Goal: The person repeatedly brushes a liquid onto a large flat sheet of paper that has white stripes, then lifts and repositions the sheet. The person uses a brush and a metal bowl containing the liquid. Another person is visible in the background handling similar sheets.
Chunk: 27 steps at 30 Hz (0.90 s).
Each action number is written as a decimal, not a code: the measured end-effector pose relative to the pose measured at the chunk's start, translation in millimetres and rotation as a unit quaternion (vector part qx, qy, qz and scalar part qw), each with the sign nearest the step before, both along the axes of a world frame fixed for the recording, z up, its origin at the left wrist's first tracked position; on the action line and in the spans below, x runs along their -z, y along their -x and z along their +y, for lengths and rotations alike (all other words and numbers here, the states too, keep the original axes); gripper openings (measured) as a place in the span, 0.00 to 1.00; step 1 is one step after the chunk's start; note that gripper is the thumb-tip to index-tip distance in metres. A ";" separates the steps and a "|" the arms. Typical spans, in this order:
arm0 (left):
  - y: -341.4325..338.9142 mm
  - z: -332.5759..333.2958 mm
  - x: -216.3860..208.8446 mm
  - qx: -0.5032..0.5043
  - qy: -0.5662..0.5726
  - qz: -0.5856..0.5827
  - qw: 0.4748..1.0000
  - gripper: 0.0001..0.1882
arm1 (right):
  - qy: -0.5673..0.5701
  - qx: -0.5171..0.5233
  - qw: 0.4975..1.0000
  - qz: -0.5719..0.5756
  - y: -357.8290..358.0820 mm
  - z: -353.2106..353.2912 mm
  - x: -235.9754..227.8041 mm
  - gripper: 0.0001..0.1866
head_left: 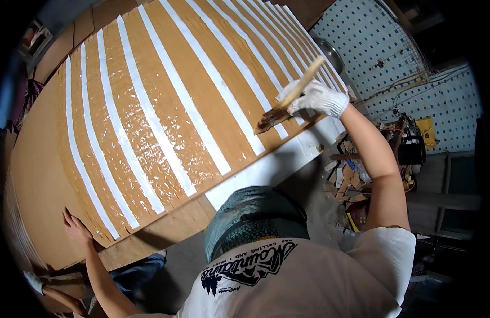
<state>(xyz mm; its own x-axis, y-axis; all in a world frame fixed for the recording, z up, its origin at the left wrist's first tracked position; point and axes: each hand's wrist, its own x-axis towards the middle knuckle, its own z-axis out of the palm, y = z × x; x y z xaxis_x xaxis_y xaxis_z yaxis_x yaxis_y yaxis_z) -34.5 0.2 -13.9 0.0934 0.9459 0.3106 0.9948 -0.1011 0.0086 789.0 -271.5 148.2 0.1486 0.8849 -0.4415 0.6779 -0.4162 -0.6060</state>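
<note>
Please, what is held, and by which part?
The white-gloved right hand holds a wooden, dark-bristled brush by its handle, near the bristles; the bare left hand holds nothing.

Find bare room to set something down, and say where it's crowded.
Bare: the plain brown board left of the striped surface, beyond the left hand. Crowded: around the right hand and brush, and among the scraps at right.

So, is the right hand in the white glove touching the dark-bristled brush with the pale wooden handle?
Touching. The head view shows the right hand gripping the brush by its handle, white glove visible on both sides of it.
</note>
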 end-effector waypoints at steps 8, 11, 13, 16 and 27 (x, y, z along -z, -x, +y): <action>-12.0 -9.3 -13.8 0.009 0.021 -0.048 0.999 0.29 | -0.118 0.002 0.986 -0.116 -56.7 159.0 22.7 0.35; -21.6 -15.2 -25.8 0.002 0.031 -0.058 0.998 0.29 | -0.127 0.017 0.985 -0.119 -81.3 218.2 25.8 0.35; -28.8 -14.7 -27.2 -0.006 0.052 -0.067 0.996 0.30 | -0.129 0.039 0.980 -0.144 -105.2 251.3 31.7 0.35; -37.4 -19.0 -35.2 -0.030 0.077 -0.051 0.995 0.30 | -0.154 0.084 0.977 -0.121 -119.7 297.1 26.7 0.36; -38.2 -16.1 -42.5 -0.070 0.108 -0.066 0.989 0.32 | -0.243 0.052 0.956 -0.157 -142.7 501.4 17.9 0.23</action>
